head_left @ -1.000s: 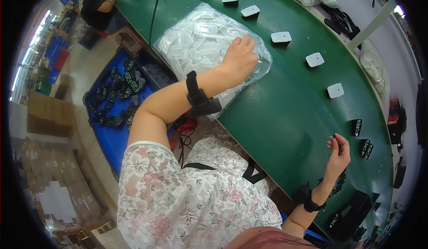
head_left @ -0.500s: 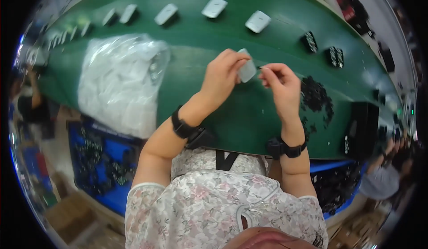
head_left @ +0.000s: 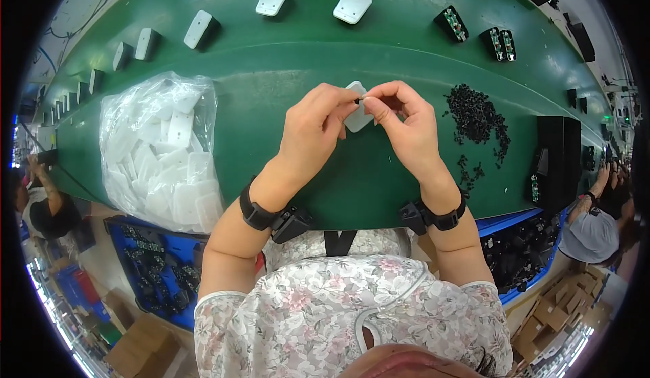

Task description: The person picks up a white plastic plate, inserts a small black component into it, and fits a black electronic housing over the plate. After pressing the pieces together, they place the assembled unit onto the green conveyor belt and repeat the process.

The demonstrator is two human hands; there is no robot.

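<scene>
Above the green table, my left hand (head_left: 313, 126) pinches a thin white plastic plate (head_left: 357, 119) with rounded corners. My right hand (head_left: 410, 129) meets it at the plate's upper part, thumb and forefinger closed on a tiny black piece (head_left: 359, 100). That piece touches or nearly touches the plate; the fingertips partly hide it. To the right lies a loose heap of small black parts (head_left: 474, 110), with a few strays nearer me. On the left, a clear plastic bag (head_left: 204, 99) holds many white plates (head_left: 179, 129).
Along the far side of the table (head_left: 271, 80) runs a spaced row of black housings with white covers (head_left: 353, 4). Open black housings with circuit boards (head_left: 451, 25) stand farther right. A black box (head_left: 560, 148) sits at the right edge. Blue bins (head_left: 186, 241) flank me below the table.
My right hand has moved left with the black piece, from beside the white plate onto it. My left hand keeps hold of the plate. The whole view has shifted slightly.
</scene>
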